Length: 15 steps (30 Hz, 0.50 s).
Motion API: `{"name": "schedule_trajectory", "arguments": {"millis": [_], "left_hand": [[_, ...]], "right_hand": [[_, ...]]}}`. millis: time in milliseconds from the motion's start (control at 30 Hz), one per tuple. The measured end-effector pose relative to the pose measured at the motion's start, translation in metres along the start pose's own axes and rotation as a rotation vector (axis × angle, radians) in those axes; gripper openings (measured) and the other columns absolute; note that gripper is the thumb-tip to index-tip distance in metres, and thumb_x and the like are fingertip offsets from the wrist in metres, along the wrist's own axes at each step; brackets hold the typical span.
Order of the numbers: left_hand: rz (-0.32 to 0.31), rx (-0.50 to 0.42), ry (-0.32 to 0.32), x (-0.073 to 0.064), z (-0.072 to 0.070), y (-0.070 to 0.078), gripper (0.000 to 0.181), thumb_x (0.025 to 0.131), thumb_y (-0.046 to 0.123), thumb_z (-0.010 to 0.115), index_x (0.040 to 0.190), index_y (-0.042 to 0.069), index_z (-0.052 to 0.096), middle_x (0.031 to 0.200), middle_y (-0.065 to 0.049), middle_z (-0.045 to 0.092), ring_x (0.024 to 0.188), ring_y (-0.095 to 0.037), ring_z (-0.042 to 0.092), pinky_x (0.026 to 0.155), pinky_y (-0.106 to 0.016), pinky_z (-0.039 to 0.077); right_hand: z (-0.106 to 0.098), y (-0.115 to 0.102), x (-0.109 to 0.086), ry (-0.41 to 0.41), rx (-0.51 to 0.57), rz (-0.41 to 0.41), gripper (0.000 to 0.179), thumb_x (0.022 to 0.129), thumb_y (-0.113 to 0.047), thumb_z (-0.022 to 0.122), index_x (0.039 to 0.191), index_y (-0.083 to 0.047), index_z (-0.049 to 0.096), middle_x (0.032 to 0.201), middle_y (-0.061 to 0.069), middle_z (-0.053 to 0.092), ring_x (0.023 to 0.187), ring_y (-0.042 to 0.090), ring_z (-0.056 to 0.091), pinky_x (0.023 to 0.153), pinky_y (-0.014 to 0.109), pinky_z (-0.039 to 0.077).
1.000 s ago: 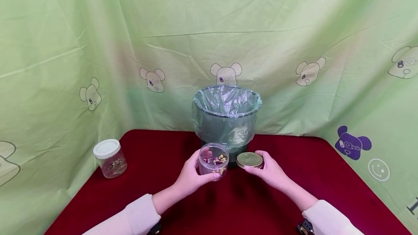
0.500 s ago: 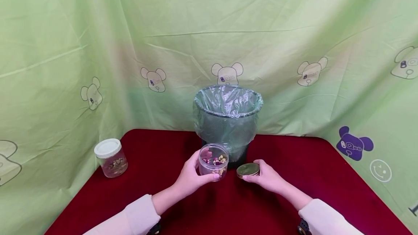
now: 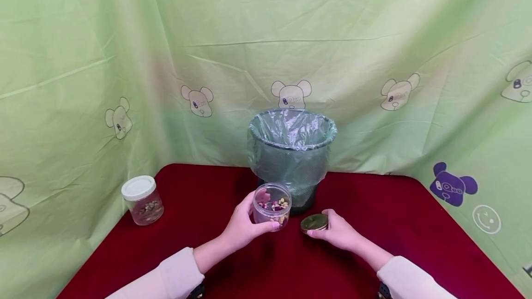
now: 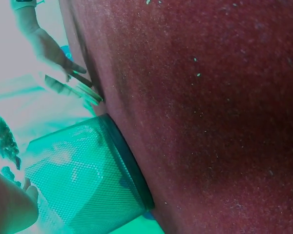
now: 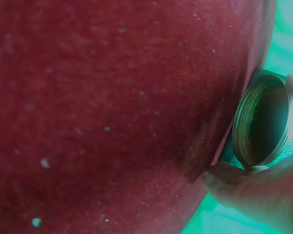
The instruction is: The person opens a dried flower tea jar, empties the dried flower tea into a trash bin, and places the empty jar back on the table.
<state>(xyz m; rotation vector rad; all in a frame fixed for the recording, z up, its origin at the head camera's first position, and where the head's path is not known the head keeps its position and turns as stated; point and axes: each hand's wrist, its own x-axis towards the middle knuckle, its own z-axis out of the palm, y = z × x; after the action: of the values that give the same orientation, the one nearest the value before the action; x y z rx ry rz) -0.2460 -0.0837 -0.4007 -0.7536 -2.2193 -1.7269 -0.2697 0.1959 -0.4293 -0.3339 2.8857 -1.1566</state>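
Note:
My left hand (image 3: pixel 243 223) grips an uncapped clear plastic jar (image 3: pixel 264 216) with fingers and thumb around its side. Small pink and pale yellow dried pieces, like flower buds, lie inside the tilted jar. A round gold lid (image 3: pixel 314 223) is pinched at its edge by my right hand (image 3: pixel 338 232), low over the red tablecloth and right of the jar. The right wrist view shows the threaded inner side of the lid (image 5: pixel 266 124). At the left edge of the left wrist view only part of the left hand (image 4: pixel 12 204) and of the jar's contents (image 4: pixel 2 139) shows.
Behind the hands stands a mesh wastebasket (image 3: pixel 288 163) lined with a clear plastic bag. A second jar (image 3: pixel 145 209) with a white lid (image 3: pixel 138 188) and dried contents stands at the table's left edge. Green printed cloth (image 3: pixel 232 63) hangs around the red table (image 3: pixel 374 206).
My right hand has moved down and slightly left with the gold lid, toward the tablecloth. The left hand and its jar have stayed in place.

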Motion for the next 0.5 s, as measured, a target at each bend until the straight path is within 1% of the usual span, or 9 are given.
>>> {"name": "schedule_trajectory", "arguments": {"millis": [167, 267, 500], "left_hand": [[0.005, -0.002, -0.009, 0.000, 0.000, 0.001, 0.075, 0.072, 0.019, 0.085, 0.136, 0.006, 0.049, 0.123, -0.010, 0.061, 0.115, -0.020, 0.057, 0.100, -0.029, 0.042], [0.001, -0.004, -0.018, 0.001, 0.001, 0.002, 0.075, 0.073, 0.020, 0.085, 0.136, 0.005, 0.048, 0.125, -0.011, 0.060, 0.116, -0.019, 0.056, 0.100, -0.030, 0.042], [-0.003, 0.006, -0.020, 0.001, 0.003, 0.002, 0.073, 0.071, 0.018, 0.086, 0.134, 0.006, 0.049, 0.124, -0.007, 0.061, 0.116, -0.016, 0.056, 0.100, -0.029, 0.042]], "right_hand": [[0.002, 0.005, -0.001, 0.013, -0.025, -0.020, 0.080, 0.072, -0.032, 0.085, 0.123, 0.016, 0.045, 0.107, 0.019, 0.061, 0.098, 0.029, 0.060, 0.085, 0.043, 0.047], [0.004, 0.008, -0.001, 0.016, -0.026, -0.032, 0.081, 0.070, -0.031, 0.086, 0.123, 0.015, 0.045, 0.106, 0.017, 0.061, 0.097, 0.028, 0.060, 0.085, 0.043, 0.048], [0.010, 0.013, -0.003, 0.024, -0.021, -0.081, 0.078, 0.066, -0.028, 0.089, 0.117, 0.013, 0.048, 0.102, 0.013, 0.058, 0.096, 0.026, 0.058, 0.087, 0.043, 0.047]]}}
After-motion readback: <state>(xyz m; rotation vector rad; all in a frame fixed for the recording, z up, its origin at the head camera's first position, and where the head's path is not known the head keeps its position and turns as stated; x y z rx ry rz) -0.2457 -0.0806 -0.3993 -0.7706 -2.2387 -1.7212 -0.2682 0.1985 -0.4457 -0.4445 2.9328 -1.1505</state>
